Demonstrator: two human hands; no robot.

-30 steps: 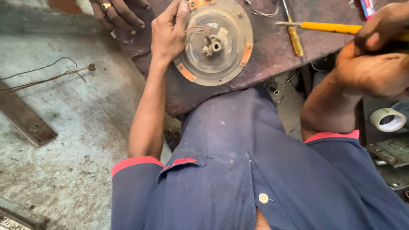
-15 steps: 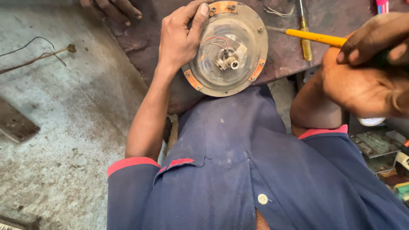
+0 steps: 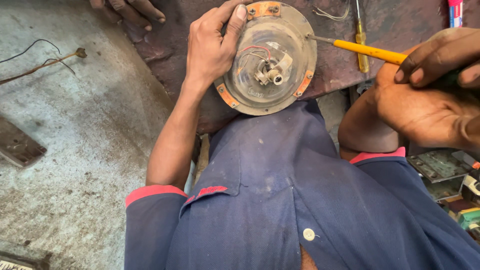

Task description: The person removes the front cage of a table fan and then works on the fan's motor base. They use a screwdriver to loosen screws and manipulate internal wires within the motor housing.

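Floor: a grey, dusty concrete floor [image 3: 75, 150] fills the left side.
Thin wire: a thin wire [image 3: 40, 62] with a small brown end lies on the floor, far from the hands.
Flat metal piece: a dark flat metal piece [image 3: 17, 147] lies on the floor near the left edge.
Other person's hand: the fingers of another person's hand [image 3: 132, 9] rest at the top, on the edge of the surface.
Surface: a dark, rusty brown surface [image 3: 400, 20] carries the things at the top.
Left hand: the left hand [image 3: 212, 47] lies on the left side of the round part. The thumb presses on its top rim and the fingers wrap round its edge. It is grasping the round part.
Round metal part: the round metal part [image 3: 250, 95] sits on the surface, just above the blue shirt. It has orange tabs on its rim, red and white wires, and a small shaft in the middle.
Blue shirt: the person's blue shirt [image 3: 280, 200] with red sleeve bands fills the bottom.
Yellow screwdriver: the yellow screwdriver [image 3: 367, 51] points left, and its tip touches the right rim of the round part.
Right hand: the right hand [image 3: 430, 95] is clenched round the screwdriver handle at the right.
Second screwdriver: a second screwdriver [image 3: 361, 37] lies flat on the surface behind the first one.
Metal bits: green and grey metal bits [image 3: 442, 167] lie low at the right edge.
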